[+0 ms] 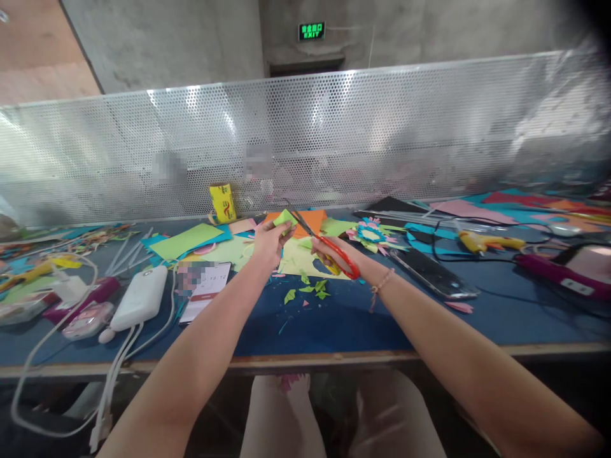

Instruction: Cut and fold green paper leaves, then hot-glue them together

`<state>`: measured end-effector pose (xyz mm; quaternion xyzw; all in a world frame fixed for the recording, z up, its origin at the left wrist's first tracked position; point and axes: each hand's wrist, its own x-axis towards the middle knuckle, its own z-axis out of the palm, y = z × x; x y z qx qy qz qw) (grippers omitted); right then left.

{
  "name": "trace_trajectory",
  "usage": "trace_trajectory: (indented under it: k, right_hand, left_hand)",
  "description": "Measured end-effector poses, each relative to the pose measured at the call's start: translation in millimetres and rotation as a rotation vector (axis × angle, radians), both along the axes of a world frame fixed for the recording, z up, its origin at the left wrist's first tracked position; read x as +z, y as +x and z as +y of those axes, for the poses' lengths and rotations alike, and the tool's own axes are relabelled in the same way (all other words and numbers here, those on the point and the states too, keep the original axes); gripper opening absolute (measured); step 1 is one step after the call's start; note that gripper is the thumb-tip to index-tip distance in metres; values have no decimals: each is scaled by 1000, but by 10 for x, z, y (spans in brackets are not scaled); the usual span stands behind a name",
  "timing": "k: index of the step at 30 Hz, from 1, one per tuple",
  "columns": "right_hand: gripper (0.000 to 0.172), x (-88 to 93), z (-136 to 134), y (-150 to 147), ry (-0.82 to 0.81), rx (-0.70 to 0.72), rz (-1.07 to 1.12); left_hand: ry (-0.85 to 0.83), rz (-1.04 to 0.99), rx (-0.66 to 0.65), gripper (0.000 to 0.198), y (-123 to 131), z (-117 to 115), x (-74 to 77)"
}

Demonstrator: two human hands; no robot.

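Observation:
My left hand (271,240) pinches a small folded piece of light green paper (285,219) above the table. Red-handled scissors (340,253) are gripped in my right hand (325,250), their blades pointing up and left, close beside the green paper. Whether the blades touch it I cannot tell. Under my hands lie a pale green sheet (296,259) and an orange sheet (310,222). Several green paper scraps (321,287) are scattered on the blue tabletop in front of me. A layered paper flower (370,233) in blue, pink and yellow lies right of my right hand.
Left are a lit phone (205,294), a white power bank (140,298) with cables, and a yellow packet (223,203). Right are a dark phone (432,273), a yellow glue gun (491,242) and a purple power strip (563,277). A perforated metal panel (305,140) stands behind.

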<state>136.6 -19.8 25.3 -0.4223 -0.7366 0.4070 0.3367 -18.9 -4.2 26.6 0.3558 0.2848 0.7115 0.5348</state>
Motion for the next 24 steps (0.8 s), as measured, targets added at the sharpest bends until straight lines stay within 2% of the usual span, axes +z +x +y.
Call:
trace_trajectory:
  k: [11, 24]
  right_hand:
    - [25, 125, -118, -48, -88, -25, -75]
    - [39, 19, -57, -42, -94, 26, 31]
  left_hand:
    - [42, 41, 4, 19, 11, -23, 17]
    - [33, 1, 8, 19, 9, -9, 23]
